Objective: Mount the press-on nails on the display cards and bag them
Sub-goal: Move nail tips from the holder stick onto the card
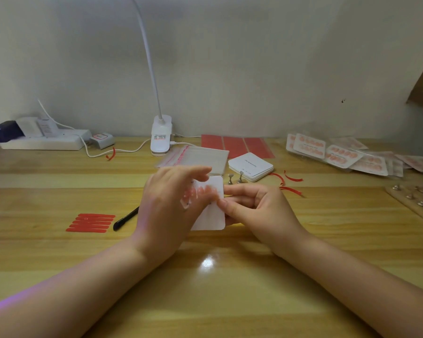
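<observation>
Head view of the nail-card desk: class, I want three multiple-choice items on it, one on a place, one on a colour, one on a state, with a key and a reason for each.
1. Where does the pen lie?
A. right of the red strips
B. on the card stack
C. under the lamp

2. What colour are the loose strips left of the pen?
A. blue
B. red
C. green

3. What is the state of the card at the centre?
A. flat on the desk, untouched
B. sealed in a bag
C. held between both hands

Key: 1 A, the pen lies just right of the strips. 2 B, they are plainly red. 3 C, the left hand and right hand grip it, right fingers at its edge.
</observation>
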Demonstrator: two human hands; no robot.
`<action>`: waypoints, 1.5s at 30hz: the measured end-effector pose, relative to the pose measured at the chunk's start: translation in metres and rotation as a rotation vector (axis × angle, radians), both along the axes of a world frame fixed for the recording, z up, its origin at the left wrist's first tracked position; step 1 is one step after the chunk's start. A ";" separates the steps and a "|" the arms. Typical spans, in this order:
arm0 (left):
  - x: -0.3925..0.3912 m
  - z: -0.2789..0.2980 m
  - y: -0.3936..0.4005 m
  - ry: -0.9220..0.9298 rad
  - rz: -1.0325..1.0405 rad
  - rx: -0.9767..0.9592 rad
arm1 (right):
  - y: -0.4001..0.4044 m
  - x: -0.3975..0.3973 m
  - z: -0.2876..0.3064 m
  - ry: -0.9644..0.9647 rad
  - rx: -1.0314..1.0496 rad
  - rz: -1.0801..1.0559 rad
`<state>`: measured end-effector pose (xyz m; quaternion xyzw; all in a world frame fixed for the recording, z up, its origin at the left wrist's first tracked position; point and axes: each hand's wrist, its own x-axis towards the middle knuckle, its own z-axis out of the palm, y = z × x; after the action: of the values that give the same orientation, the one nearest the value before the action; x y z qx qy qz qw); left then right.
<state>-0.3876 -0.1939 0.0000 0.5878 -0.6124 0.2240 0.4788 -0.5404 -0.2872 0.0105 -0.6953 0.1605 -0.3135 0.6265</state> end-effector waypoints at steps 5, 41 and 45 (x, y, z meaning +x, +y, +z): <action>-0.001 0.001 0.001 -0.058 0.003 -0.001 | 0.001 0.000 0.000 0.004 -0.030 0.011; -0.001 -0.002 -0.001 0.652 -0.244 0.197 | -0.023 0.002 -0.009 -0.066 0.224 -0.089; -0.002 -0.005 -0.002 0.679 -0.304 0.177 | -0.025 0.003 -0.010 -0.034 0.255 -0.074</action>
<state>-0.3892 -0.1955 -0.0055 0.5701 -0.5162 -0.1107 0.6295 -0.5375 -0.3122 0.0009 -0.5982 0.2138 -0.3254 0.7004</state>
